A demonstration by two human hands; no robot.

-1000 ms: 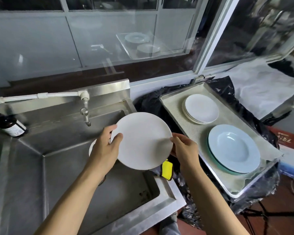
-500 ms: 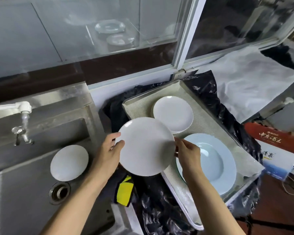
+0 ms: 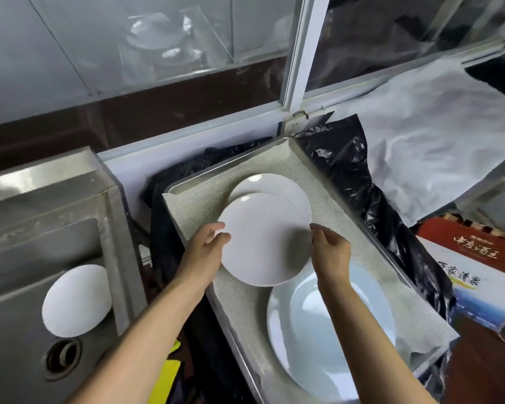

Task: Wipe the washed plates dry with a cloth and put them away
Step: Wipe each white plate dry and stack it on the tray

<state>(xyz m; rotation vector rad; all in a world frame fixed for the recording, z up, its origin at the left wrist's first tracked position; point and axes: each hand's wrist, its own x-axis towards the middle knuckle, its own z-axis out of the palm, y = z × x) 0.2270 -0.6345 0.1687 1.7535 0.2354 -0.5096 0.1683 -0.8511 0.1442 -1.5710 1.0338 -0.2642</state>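
Both hands are gripping 1 white plate (image 3: 263, 240) by its opposite edges: the left hand (image 3: 206, 253) is pinching the left rim between thumb and fingers, and the right hand (image 3: 330, 252) is clasping the right rim with curled fingers. The plate is hanging tilted over the tray (image 3: 187, 185), just in front of and partly overlapping the stack of small white plates (image 3: 277, 185) sitting at the tray's far end; whether it is touching the stack cannot be told. A grey cloth liner (image 3: 347, 228) is covering the tray floor. Nearer the camera, a pale blue deep plate (image 3: 318, 330) is lying on the liner, partly under the right forearm. Black plastic sheeting (image 3: 376, 205) is bunching around the tray. To the left, another white plate (image 3: 76, 300) is leaning inside the steel sink (image 3: 27, 228), above the drain (image 3: 62, 357). A printed box (image 3: 478, 258) is sitting at the right edge.
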